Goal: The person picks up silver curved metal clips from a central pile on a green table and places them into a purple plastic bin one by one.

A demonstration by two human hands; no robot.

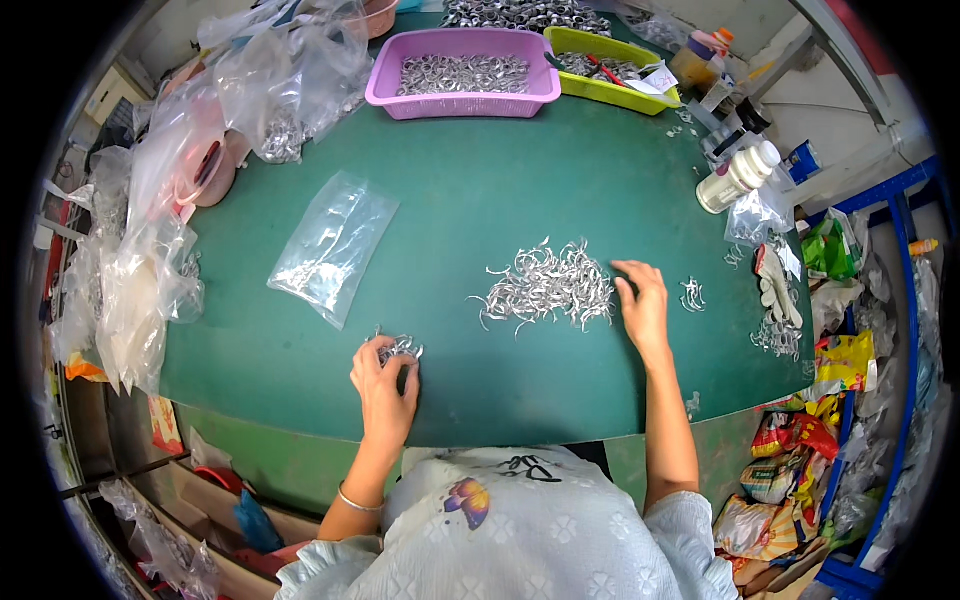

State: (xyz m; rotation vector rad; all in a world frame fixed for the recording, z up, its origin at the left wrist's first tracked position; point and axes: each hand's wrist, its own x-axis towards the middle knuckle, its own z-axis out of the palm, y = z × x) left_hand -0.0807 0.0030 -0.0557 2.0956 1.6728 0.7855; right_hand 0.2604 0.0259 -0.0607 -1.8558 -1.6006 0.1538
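A loose heap of small curved silvery metal pieces point(550, 287) lies on the green tabletop point(470, 190). At its right edge is my right hand point(645, 310), thumb and forefinger apart, with nothing visible between them. My left hand point(385, 390) is near the table's front edge, fingers curled round a small clump of metal pieces point(403, 347); part of the clump is hidden by the fingers. Beyond that hand lies a flat clear plastic bag point(335, 245) with some shiny pieces inside. A few stray metal pieces point(692, 295) rest to the right of my right hand.
At the back stand a purple basket point(463, 106) and a yellow-green basket point(600, 40), both holding metal pieces. Plastic bags point(150, 270) crowd the left side. A white bottle point(738, 178) and a glove point(775, 285) lie at the right, beside a blue rack point(905, 340).
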